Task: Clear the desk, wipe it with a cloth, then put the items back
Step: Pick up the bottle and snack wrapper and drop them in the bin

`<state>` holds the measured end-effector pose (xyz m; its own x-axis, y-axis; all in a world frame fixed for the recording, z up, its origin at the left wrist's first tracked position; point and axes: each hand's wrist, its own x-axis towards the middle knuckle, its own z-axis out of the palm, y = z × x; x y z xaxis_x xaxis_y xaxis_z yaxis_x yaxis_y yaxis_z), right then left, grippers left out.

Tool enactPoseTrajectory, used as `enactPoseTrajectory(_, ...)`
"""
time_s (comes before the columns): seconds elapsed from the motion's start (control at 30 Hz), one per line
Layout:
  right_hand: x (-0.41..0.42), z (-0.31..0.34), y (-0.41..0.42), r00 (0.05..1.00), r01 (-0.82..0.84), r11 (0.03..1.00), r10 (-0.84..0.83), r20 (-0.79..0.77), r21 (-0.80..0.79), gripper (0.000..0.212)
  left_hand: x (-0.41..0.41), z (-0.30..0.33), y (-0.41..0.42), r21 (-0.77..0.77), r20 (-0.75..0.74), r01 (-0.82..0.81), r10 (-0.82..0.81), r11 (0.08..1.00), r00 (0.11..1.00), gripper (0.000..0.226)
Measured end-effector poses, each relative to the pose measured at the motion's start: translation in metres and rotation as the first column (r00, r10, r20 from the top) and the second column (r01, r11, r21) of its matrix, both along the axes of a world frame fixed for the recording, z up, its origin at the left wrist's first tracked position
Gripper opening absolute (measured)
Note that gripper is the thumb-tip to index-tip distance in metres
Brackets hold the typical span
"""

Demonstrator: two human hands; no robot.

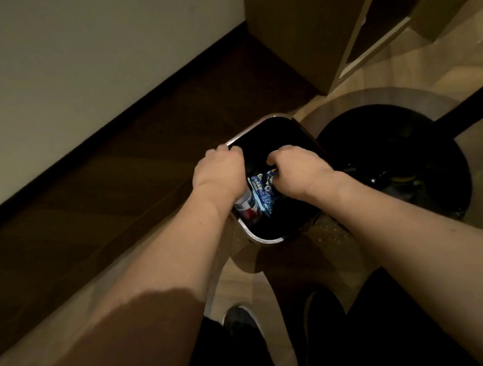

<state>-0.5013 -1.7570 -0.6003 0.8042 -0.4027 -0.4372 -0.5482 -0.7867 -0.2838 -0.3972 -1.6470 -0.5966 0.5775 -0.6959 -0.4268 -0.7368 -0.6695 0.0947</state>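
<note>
We have both hands over the bin (279,237). Left hand (219,172) grips its far-left rim. Right hand (299,171) pinches a blue wrapper (263,193) inside.

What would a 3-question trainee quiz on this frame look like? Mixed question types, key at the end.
1. True or false: both hands are over the waste bin.
2. What does the right hand pinch? A) a blue printed wrapper B) a cloth C) a book
3. What red, white and blue thing shows in the bin just below the left hand?

Key:
1. True. The left hand is at the bin's far left rim; the right hand is above its opening.
2. A, the blue printed wrapper.
3. A can, partly hidden by the left wrist. Whether the left hand's curled fingers hold the rim or the can cannot be told.
</note>
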Motion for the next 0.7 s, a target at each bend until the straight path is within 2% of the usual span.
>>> enactPoseTrajectory(0.23,-0.012,0.179,0.021,1.000,-0.005,1.000,0.005,-0.021,0.016,0.048,-0.003,0.173,0.033,-0.013,-0.039,-0.108,0.107,0.994,0.993,0.040)
enactPoseTrajectory(0.4,-0.011,0.311,0.020,1.000,-0.011,1.000,0.011,-0.003,0.009,0.045,-0.006,0.301,0.043,-0.154,0.014,-0.144,0.148,0.978,0.989,0.030)
enactPoseTrajectory(0.57,-0.008,0.435,0.025,0.999,-0.027,1.000,0.026,0.029,0.012,0.047,-0.008,0.421,0.059,-0.302,0.028,-0.248,0.268,0.921,0.963,0.031)
enactPoseTrajectory(0.7,-0.003,0.493,0.044,0.997,-0.028,0.999,0.026,0.077,0.027,0.053,-0.010,0.474,0.077,-0.393,0.025,-0.321,0.359,0.862,0.933,0.032)
